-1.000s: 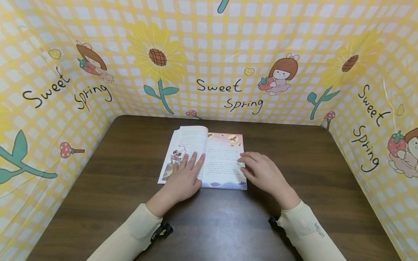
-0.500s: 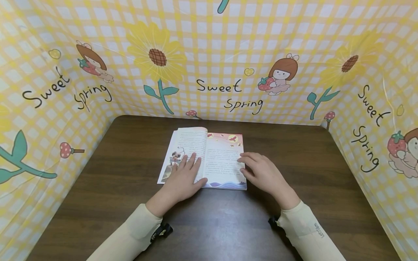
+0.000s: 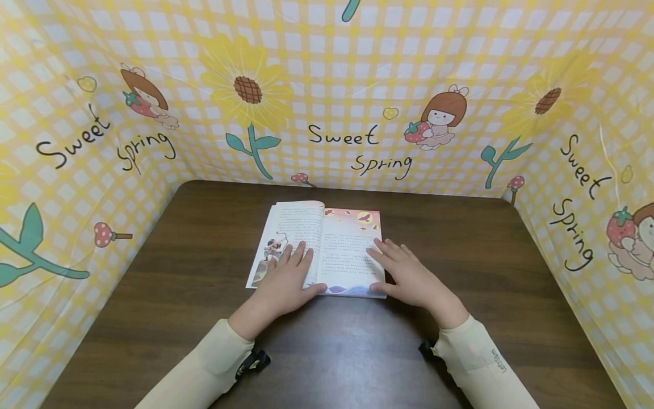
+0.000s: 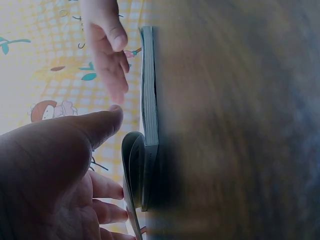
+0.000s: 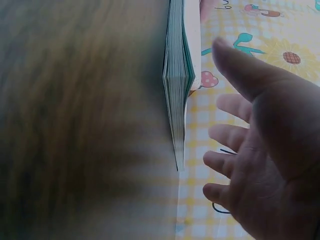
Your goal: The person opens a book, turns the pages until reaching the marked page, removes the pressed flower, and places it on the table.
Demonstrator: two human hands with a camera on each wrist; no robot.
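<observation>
An open book (image 3: 349, 250) lies on the dark wooden table, its left page showing an archer picture and its right page a pink top and a blue wave border. Spread over the left page is my left hand (image 3: 286, 278), fingers straight, with the fingertips against the curved page in the left wrist view. My right hand (image 3: 409, 275) hovers at the book's right edge with fingers spread; the right wrist view shows a gap between these fingers (image 5: 222, 162) and the page block (image 5: 176, 75). Neither hand grips anything.
The brown table (image 3: 204, 238) extends around the book on all sides. A yellow checked cloth (image 3: 337, 74) with sunflowers and cartoon girls stands as walls behind and at both sides. Black straps (image 3: 252, 363) show at the wrists.
My left thumb has swung out toward the book's middle, and the left page lies a little flatter. My right hand has spread its fingers and shifted slightly over the right page's edge.
</observation>
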